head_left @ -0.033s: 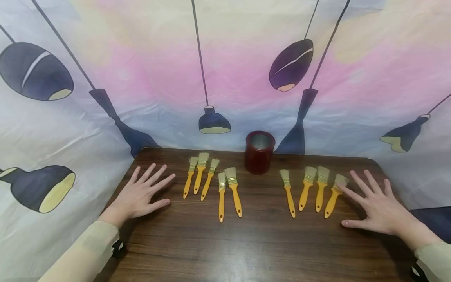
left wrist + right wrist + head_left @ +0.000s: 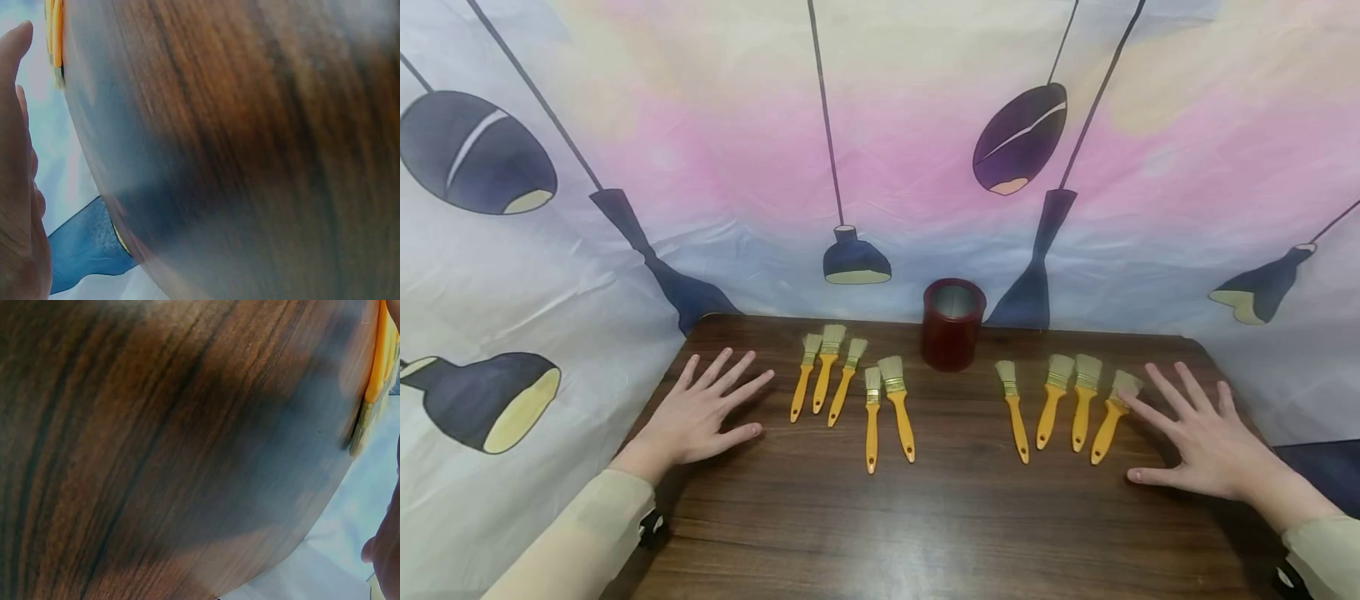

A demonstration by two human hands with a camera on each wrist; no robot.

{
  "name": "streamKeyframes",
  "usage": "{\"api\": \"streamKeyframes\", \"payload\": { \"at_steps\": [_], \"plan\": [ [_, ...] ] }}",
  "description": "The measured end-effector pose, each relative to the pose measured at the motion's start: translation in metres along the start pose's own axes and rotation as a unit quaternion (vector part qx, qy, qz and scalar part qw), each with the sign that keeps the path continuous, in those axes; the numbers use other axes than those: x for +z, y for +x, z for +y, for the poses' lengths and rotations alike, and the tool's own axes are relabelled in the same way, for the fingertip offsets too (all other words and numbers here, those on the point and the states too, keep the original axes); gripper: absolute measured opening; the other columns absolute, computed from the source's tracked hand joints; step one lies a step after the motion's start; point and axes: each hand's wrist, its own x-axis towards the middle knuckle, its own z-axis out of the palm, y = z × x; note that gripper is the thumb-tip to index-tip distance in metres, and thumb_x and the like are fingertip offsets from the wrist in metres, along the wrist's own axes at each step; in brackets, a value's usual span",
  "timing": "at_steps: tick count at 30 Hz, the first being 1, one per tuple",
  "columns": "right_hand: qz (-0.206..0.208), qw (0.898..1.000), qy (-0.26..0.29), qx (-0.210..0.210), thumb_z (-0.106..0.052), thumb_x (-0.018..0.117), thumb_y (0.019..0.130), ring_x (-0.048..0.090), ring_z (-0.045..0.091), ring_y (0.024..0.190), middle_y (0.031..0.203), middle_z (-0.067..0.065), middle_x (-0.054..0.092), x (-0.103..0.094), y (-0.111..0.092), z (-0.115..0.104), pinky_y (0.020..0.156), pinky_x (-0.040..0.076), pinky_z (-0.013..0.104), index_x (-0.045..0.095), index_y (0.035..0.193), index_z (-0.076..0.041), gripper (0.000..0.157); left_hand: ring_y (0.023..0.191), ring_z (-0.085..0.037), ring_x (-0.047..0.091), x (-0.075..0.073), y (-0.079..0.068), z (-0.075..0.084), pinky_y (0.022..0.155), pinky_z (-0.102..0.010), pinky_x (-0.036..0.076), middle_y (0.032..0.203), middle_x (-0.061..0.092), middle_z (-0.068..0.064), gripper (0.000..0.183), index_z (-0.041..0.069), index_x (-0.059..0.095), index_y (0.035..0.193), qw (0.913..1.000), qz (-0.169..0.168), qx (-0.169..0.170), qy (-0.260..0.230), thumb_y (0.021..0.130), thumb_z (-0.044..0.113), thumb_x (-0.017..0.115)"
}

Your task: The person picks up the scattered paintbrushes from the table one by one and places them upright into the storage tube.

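My left hand [image 2: 700, 417], fingers spread and straight, is over the table's left side and holds nothing. Nearest to it lie three paintbrushes with yellow handles, the closest a narrow brush [image 2: 801, 387]. Two more lie nearer the middle, one with a wide head [image 2: 902, 421]. On the right side my right hand [image 2: 1213, 446] is spread the same way, empty. Its index fingertip overlaps the bristle end of the rightmost paintbrush [image 2: 1105, 433] in the head view. Beside that brush lie two wide brushes and a narrow brush [image 2: 1017, 421]. All bristles point to the back.
A dark red cylindrical pot [image 2: 951, 342], its mouth facing up, stands at the back middle of the brown wooden table [image 2: 925, 533]. Behind and around the table hangs a cloth [image 2: 715, 167] printed with dark lamps. In the left wrist view, wood grain [image 2: 250, 125] fills most of the picture.
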Motion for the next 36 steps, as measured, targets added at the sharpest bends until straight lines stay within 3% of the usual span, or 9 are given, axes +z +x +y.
{"api": "streamKeyframes", "payload": {
  "at_steps": [9,13,18,28,32,36],
  "plan": [
    [0.000,1.000,0.000,-0.003,-0.079,0.083,0.078,-0.019,0.044,0.165,0.183,0.012,-0.010,-0.001,0.006,0.002,0.115,-0.009,0.088,0.021,0.176,-0.035,0.124,0.165,-0.044,0.019,0.000,0.001,0.000,0.128,-0.072,0.007,0.180,0.025,-0.011,0.085,0.038,0.030,0.174,0.9999,0.009,-0.002,-0.010,0.102,0.076,0.055],
    [0.006,1.000,-0.001,-0.008,-0.078,0.083,0.077,-0.018,0.043,0.165,0.183,0.012,-0.010,-0.004,0.008,0.001,0.117,-0.020,0.076,0.022,0.176,-0.033,0.124,0.166,-0.044,0.017,-0.001,0.003,0.001,0.129,-0.071,0.005,0.180,0.026,-0.012,0.085,0.038,0.030,0.174,0.9997,0.013,0.000,-0.020,0.102,0.075,0.056],
    [0.011,1.000,0.004,-0.011,-0.077,0.084,0.077,-0.017,0.043,0.165,0.183,0.012,-0.008,-0.008,0.013,0.000,0.117,-0.023,0.072,0.020,0.177,-0.036,0.126,0.167,-0.043,0.014,-0.003,0.004,0.002,0.129,-0.072,0.006,0.182,0.022,-0.010,0.086,0.039,0.027,0.175,0.9998,0.003,-0.003,-0.018,0.102,0.075,0.055],
    [0.022,1.000,0.008,-0.012,-0.077,0.084,0.077,-0.011,0.048,0.165,0.183,0.017,-0.002,-0.019,0.033,-0.003,0.118,-0.019,0.076,0.023,0.176,-0.036,0.123,0.167,-0.042,0.012,-0.007,0.012,0.005,0.129,-0.071,0.003,0.183,0.017,-0.009,0.085,0.040,0.024,0.175,0.9992,0.000,-0.018,-0.035,0.103,0.075,0.054],
    [0.016,0.999,0.035,-0.011,-0.075,0.083,0.081,-0.007,0.050,0.165,0.183,0.018,-0.001,-0.028,0.055,-0.014,0.119,-0.013,0.079,0.024,0.176,-0.034,0.119,0.167,-0.043,0.009,-0.012,0.017,0.009,0.128,-0.072,-0.001,0.183,0.012,-0.009,0.085,0.041,0.021,0.176,0.9971,-0.009,-0.047,-0.060,0.104,0.075,0.051],
    [-0.010,0.997,0.080,0.011,-0.073,0.081,0.085,0.006,0.062,0.161,0.181,0.024,0.001,-0.040,0.088,-0.030,0.118,0.004,0.086,0.024,0.176,-0.031,0.115,0.167,-0.046,0.006,-0.018,0.026,0.015,0.127,-0.075,-0.002,0.184,0.008,-0.010,0.084,0.038,0.020,0.176,0.9930,-0.001,-0.079,-0.088,0.106,0.074,0.049]
  ]
}}
